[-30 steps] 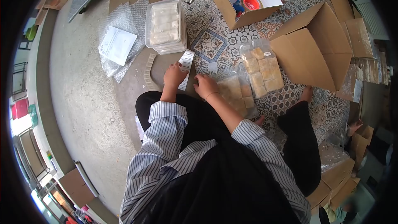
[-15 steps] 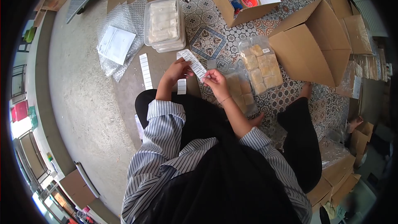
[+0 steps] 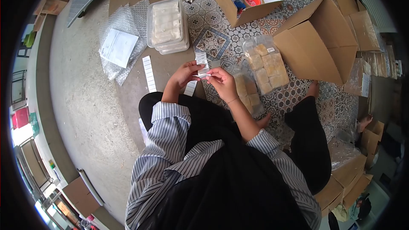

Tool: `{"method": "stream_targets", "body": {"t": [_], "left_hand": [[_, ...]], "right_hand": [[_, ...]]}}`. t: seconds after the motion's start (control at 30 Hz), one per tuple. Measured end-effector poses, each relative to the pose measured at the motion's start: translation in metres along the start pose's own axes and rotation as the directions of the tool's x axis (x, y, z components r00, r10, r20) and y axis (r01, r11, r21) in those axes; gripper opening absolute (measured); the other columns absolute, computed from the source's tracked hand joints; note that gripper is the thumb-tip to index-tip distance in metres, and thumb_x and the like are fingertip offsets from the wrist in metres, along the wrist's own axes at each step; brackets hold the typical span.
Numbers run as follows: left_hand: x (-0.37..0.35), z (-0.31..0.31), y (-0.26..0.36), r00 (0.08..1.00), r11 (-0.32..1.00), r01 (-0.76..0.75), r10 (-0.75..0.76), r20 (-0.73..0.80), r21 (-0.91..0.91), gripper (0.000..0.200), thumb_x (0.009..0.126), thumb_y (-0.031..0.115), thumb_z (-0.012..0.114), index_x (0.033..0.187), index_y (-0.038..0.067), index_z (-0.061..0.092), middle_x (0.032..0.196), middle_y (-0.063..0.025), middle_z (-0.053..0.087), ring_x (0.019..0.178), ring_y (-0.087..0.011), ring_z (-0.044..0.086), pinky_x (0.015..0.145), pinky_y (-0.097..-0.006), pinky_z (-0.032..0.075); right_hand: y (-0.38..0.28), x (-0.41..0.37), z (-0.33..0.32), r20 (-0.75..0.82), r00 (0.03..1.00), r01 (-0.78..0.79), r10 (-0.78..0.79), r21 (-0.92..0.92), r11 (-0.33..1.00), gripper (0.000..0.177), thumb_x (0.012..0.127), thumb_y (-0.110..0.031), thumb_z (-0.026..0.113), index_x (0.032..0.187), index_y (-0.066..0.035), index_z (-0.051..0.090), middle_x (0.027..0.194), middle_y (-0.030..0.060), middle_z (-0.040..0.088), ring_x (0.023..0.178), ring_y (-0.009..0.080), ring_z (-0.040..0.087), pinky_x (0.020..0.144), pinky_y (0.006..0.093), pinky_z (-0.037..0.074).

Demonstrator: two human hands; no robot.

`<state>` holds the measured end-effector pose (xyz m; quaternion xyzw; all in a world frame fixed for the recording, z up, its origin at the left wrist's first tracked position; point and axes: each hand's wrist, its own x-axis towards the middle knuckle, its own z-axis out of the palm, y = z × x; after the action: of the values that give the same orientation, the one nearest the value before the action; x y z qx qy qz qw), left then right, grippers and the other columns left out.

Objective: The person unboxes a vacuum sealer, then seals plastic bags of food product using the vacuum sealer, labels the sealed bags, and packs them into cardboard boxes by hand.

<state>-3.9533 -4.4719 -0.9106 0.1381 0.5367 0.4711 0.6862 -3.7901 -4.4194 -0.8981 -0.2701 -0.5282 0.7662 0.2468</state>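
Observation:
A white strip of printed labels [image 3: 202,58] is held between my two hands, its far end pointing away from me. My left hand [image 3: 186,73] pinches the strip's left side. The fingertips of my right hand [image 3: 222,83] are closed on its near end. A second label strip [image 3: 149,74] lies on the brown sheet to the left, and another piece [image 3: 190,87] shows just below my left hand. Clear bags of square, pale brown pieces [image 3: 266,66] lie on the patterned floor to the right, one partly behind my right forearm.
Stacked clear containers [image 3: 167,25] stand beyond my left hand. Bubble wrap [image 3: 138,15] with a white paper [image 3: 119,47] lies left of them. An open box with tape [image 3: 232,15] and a larger open carton [image 3: 309,47] stand at the far right.
The label strip has turned from slanting to nearly upright in view, and its near end is now bent between my fingers. My hands have drawn slightly closer together.

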Motion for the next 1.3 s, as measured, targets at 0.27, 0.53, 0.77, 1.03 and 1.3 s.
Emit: {"method": "stream_targets", "body": {"t": [0.27, 0.53, 0.77, 1.03, 1.3], "left_hand": [[-0.003, -0.008, 0.007, 0.972, 0.993, -0.079, 0.097, -0.216, 0.087, 0.025, 0.081, 0.021, 0.052, 0.1, 0.004, 0.051, 0.083, -0.0038, 0.059, 0.07, -0.0115, 0.057, 0.058, -0.0219, 0.047], [0.001, 0.0, -0.002, 0.99, 0.999, -0.039, 0.043, -0.135, 0.031, 0.028, 0.083, 0.019, 0.05, 0.105, 0.003, 0.046, 0.082, -0.0078, 0.059, 0.064, -0.0156, 0.06, 0.054, -0.0246, 0.05], [0.004, -0.001, -0.003, 0.993, 0.999, -0.02, 0.024, -0.113, 0.035, 0.029, 0.083, 0.02, 0.049, 0.106, 0.003, 0.045, 0.082, -0.0085, 0.059, 0.062, -0.0167, 0.06, 0.05, -0.0244, 0.049], [0.004, -0.02, -0.01, 0.827, 0.889, 0.08, 0.193, -0.529, 0.451, 0.037, 0.075, 0.027, 0.059, 0.098, 0.0, 0.049, 0.079, -0.0118, 0.059, 0.067, -0.0235, 0.061, 0.053, -0.0336, 0.05], [-0.006, 0.02, 0.002, 0.433, 0.171, 0.433, 0.821, -0.371, 0.885, 0.045, 0.065, 0.032, 0.066, 0.099, 0.008, 0.049, 0.087, -0.0112, 0.053, 0.08, -0.028, 0.053, 0.064, -0.0369, 0.044]], "right_hand": [[-0.001, -0.002, -0.014, -0.06, 0.998, 0.007, -0.004, 0.058, 0.998, 0.016, 0.074, 0.001, 0.057, 0.088, -0.002, 0.05, 0.085, 0.0025, 0.057, 0.076, 0.0108, 0.054, 0.068, 0.0226, 0.046], [0.015, -0.001, -0.008, 0.053, 0.999, 0.005, 0.004, -0.17, 0.985, 0.025, 0.074, 0.001, 0.058, 0.096, -0.003, 0.049, 0.087, 0.003, 0.054, 0.08, 0.0082, 0.052, 0.07, 0.0203, 0.043], [0.017, -0.004, -0.001, -0.054, 0.998, 0.016, -0.027, -0.207, 0.978, 0.011, 0.072, -0.001, 0.06, 0.082, -0.003, 0.056, 0.076, 0.0013, 0.058, 0.07, 0.0067, 0.054, 0.062, 0.0194, 0.044], [0.009, -0.009, -0.012, -0.175, 0.971, 0.126, -0.166, -0.22, 0.967, 0.005, 0.071, -0.003, 0.061, 0.073, -0.005, 0.057, 0.079, -0.0016, 0.051, 0.073, 0.0062, 0.052, 0.058, 0.0178, 0.043], [0.003, -0.002, -0.111, -0.354, 0.935, -0.154, -0.017, -0.45, 0.88, 0.02, 0.07, -0.003, 0.062, 0.086, -0.006, 0.05, 0.069, 0.0032, 0.057, 0.057, 0.0082, 0.051, 0.057, 0.0183, 0.041]]}}
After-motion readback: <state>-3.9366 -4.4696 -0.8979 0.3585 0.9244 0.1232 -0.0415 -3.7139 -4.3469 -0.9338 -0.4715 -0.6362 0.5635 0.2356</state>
